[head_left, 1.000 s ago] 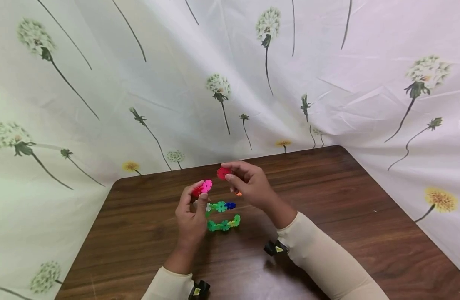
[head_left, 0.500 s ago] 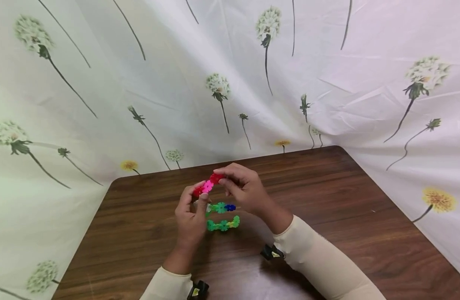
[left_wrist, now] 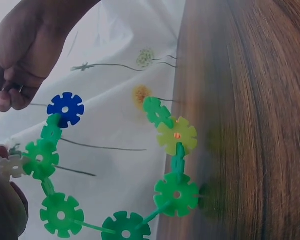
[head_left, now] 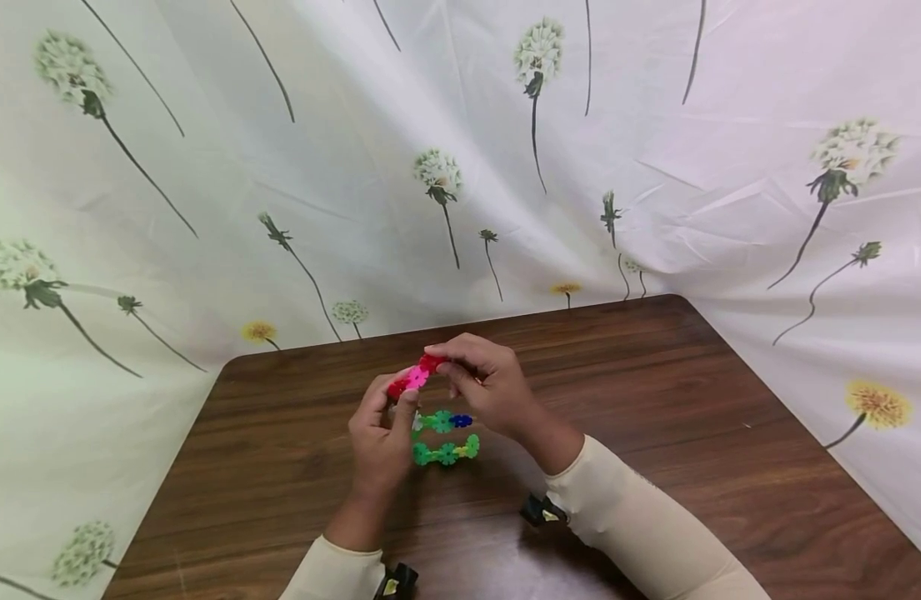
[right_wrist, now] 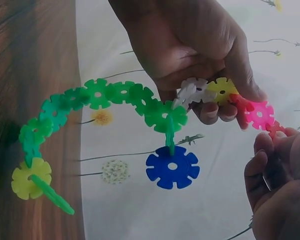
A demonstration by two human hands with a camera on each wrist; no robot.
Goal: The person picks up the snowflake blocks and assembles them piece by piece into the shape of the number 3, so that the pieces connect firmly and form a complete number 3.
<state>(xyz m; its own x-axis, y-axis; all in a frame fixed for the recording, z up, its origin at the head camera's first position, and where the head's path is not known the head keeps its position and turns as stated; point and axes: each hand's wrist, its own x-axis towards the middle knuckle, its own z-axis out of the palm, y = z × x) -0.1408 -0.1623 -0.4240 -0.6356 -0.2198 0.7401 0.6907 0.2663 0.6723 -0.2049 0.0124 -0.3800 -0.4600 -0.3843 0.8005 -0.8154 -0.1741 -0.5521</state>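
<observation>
My left hand (head_left: pixel 381 437) grips a chain of interlocking flower-shaped plastic discs above the table. In the right wrist view, the chain holds a white disc (right_wrist: pixel 193 90), a yellow disc (right_wrist: pixel 220 90) and a pink disc (right_wrist: pixel 259 115) near the left thumb. Several green discs (right_wrist: pixel 97 94) curve away from the hand, and a blue disc (right_wrist: pixel 162 172) hangs from a branch. My right hand (head_left: pixel 493 387) pinches a red disc (head_left: pixel 430 363) between thumb and fingertips, against the pink disc's edge. Fingers partly hide that red disc; whether it is slotted in, I cannot tell.
A dark wood-grain table (head_left: pixel 655 400) lies under both hands. Behind it hangs a white dandelion-print cloth (head_left: pixel 340 167). Each wrist carries a small black camera (head_left: pixel 538 510). The chain's green tail dangles close to the table surface.
My right hand has moved left and slightly down, bringing its red disc from apart to touching the pink disc. The left hand has stayed almost still. An orange piece below the right hand is hidden now.
</observation>
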